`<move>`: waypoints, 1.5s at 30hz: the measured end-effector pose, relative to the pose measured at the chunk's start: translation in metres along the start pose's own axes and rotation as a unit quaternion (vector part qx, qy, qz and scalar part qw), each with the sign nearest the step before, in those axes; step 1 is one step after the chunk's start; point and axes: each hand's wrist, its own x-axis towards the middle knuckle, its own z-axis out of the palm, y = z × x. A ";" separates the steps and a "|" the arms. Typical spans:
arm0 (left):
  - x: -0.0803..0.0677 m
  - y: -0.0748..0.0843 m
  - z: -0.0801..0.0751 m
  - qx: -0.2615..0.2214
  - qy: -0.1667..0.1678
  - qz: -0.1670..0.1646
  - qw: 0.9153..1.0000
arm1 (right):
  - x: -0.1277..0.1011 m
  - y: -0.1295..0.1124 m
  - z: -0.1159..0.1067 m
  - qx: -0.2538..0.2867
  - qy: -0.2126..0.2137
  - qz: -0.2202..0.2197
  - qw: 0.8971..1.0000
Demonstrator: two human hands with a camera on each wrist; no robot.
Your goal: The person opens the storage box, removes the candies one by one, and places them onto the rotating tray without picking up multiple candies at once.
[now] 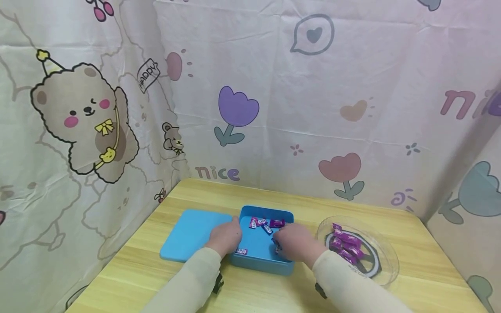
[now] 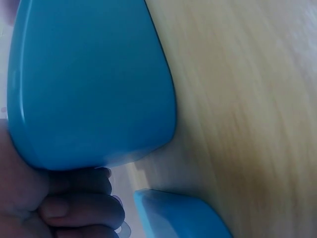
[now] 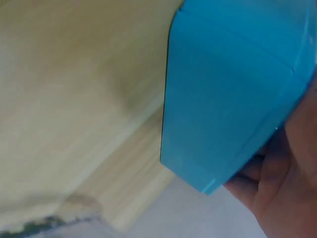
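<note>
Both hands on blue box (image 1: 261, 252), left hand (image 1: 225, 237) gripping its side, right hand (image 1: 295, 243) grip unclear, purple candies (image 1: 266, 224) inside

You have the table (image 1: 411, 226) running out in front of you, with curtain walls (image 1: 352, 87) closing it in at twelve, nine and three o'clock. The open box (image 1: 261, 264) sits at the centre, dead ahead. Its lid (image 1: 188, 230) lies flat at nine o'clock from it, touching or just beside its wall. The plate (image 1: 385, 250) stands at three o'clock from the box, near but apart. Sweets (image 1: 266, 224) lie scattered inside the box, mostly toward twelve; more sweets (image 1: 346, 245) are heaped in the plate. Your left hand (image 1: 225, 237) rests at the box's nine o'clock wall, your right hand (image 1: 295, 243) inside it toward three.
</note>
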 end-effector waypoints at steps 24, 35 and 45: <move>-0.003 -0.006 0.004 0.012 0.006 0.012 1.000 | 0.017 -0.015 0.018 -0.056 -0.015 0.005 0.998; 0.002 -0.005 -0.002 0.021 0.008 0.010 1.000 | 0.016 -0.003 -0.012 -0.032 0.072 0.005 0.997; 0.001 -0.007 0.002 0.026 0.002 0.009 1.000 | -0.027 0.053 -0.030 0.071 0.139 0.081 0.984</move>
